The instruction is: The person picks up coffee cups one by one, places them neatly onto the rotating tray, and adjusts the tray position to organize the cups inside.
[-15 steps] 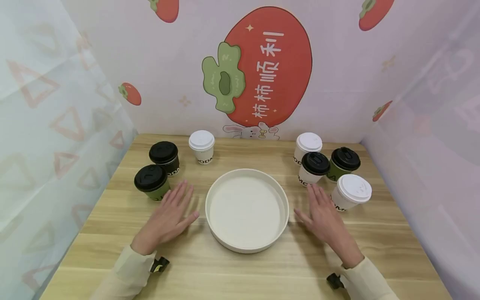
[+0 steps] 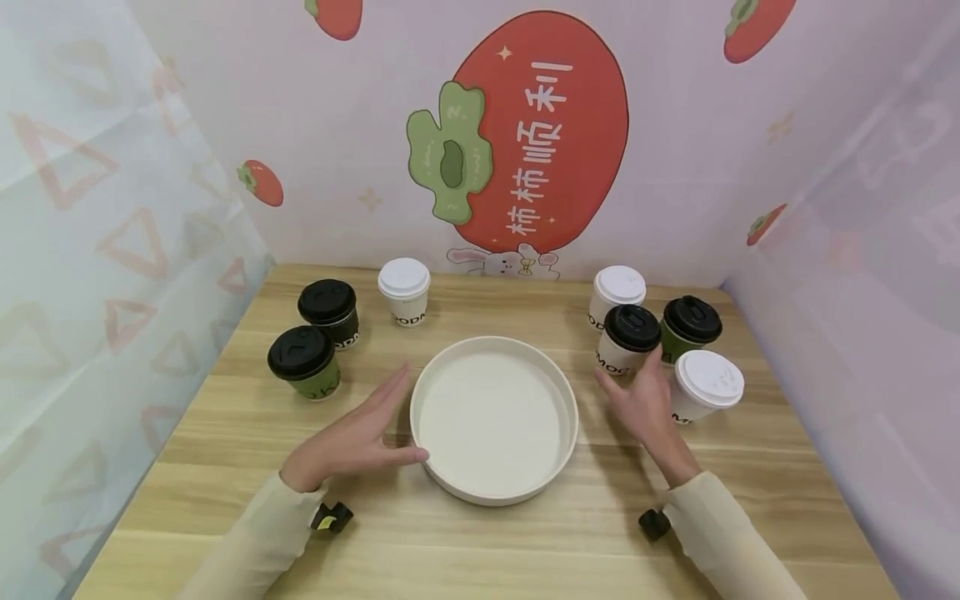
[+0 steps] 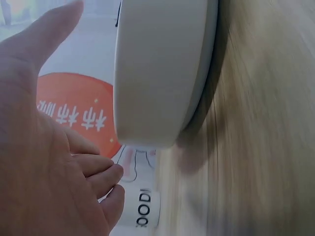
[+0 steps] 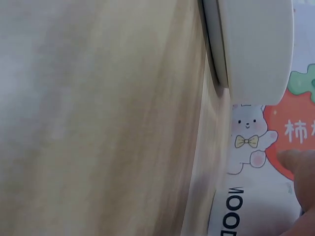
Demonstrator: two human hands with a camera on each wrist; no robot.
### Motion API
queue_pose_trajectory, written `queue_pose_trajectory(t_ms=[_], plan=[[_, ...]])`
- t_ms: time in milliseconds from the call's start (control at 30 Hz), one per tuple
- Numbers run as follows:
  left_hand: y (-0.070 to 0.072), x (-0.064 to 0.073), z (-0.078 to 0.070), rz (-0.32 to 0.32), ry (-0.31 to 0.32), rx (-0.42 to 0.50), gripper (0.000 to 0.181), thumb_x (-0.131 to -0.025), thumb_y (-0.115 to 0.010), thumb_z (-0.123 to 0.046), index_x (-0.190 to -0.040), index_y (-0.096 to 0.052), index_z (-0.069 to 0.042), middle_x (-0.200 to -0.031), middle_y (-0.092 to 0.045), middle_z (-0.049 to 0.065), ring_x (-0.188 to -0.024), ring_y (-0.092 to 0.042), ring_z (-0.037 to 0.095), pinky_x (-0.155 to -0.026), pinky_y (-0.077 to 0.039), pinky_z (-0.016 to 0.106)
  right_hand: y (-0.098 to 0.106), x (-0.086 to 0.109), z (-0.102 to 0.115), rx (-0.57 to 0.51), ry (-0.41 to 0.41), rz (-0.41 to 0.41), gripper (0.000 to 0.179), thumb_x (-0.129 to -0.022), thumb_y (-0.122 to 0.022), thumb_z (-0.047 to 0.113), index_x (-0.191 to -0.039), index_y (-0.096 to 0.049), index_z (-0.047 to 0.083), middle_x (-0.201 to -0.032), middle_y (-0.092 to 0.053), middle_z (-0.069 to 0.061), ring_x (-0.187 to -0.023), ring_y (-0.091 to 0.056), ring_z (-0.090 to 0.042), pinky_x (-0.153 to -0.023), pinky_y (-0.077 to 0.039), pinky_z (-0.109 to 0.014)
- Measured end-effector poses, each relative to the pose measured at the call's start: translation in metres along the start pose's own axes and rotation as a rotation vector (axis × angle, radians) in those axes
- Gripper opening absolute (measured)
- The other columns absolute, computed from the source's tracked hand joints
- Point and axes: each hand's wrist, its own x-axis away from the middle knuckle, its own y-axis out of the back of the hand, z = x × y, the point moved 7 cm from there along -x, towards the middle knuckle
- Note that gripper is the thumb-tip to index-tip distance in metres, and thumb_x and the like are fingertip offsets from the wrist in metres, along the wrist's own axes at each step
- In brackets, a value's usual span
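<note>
The right hand [image 2: 641, 407] is placed at the near side of the white cup with black lid [image 2: 617, 358], with thumb and fingers spread; whether they grip it, I cannot tell. This cup stands upright on the surface [image 2: 487, 550], right of the round tray [image 2: 495, 417]. The left hand [image 2: 356, 437] has its thumb spread wide near the tray's left rim and holds nothing. For a good grasp, I think, the thumb and fingers should press evenly on the cup's body, not the lid, without pushing the green cup [image 2: 681, 346] behind. The cup shows "MOO", then a cut letter; the backdrop [image 2: 532, 158] reads "柿柿顺利".
</note>
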Motion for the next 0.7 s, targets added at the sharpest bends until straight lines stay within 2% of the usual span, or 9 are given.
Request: queue_pose_trajectory(t_ms=[167, 333, 533, 700], plan=[[-0.007, -0.008, -0.005, 0.037, -0.019, 0.018, 0.138, -0.078, -0.080, -0.075, -0.171, 0.000, -0.011, -0.180, 0.000, 0.011, -0.166, -0.010, 0.030, -0.131, -0.025, 0.057, -0.001, -0.013, -0.002, -0.120, -0.032, -0.119, 0.110, -0.093, -0.081, 0.041, -0.166, -0.010, -0.002, -0.162, -0.037, -0.035, -0.152, -0.037, -0.050, -0.126, -0.032, -0.064], [-0.011, -0.011, -0.007, 0.051, -0.051, 0.020, 0.143, -0.076, -0.084, -0.072, -0.170, 0.001, -0.008, -0.180, 0.000, 0.014, -0.166, -0.011, 0.032, -0.132, -0.025, 0.055, -0.002, -0.020, -0.006, -0.208, -0.063, -0.180, 0.092, -0.094, -0.080, 0.037, -0.159, -0.030, -0.003, -0.155, -0.051, -0.030, -0.147, -0.048, -0.045, -0.123, -0.040, -0.060], [-0.012, -0.011, -0.008, 0.049, -0.052, 0.026, 0.142, -0.076, -0.085, -0.070, -0.170, 0.001, -0.008, -0.180, 0.000, 0.014, -0.166, -0.011, 0.032, -0.132, -0.024, 0.054, 0.001, -0.020, -0.007, -0.189, -0.058, -0.198, 0.081, -0.094, -0.079, 0.039, -0.151, -0.043, -0.005, -0.145, -0.060, -0.030, -0.136, -0.059, -0.044, -0.116, -0.047, -0.058], [-0.012, -0.011, -0.007, 0.045, -0.059, 0.019, 0.141, -0.076, -0.085, -0.069, -0.170, 0.000, -0.007, -0.180, 0.000, 0.015, -0.166, -0.011, 0.033, -0.132, -0.024, 0.054, 0.009, -0.015, 0.008, -0.158, -0.006, -0.175, 0.080, -0.093, -0.081, 0.044, -0.146, -0.048, -0.005, -0.140, -0.063, -0.031, -0.129, -0.063, -0.044, -0.112, -0.051, -0.057]])
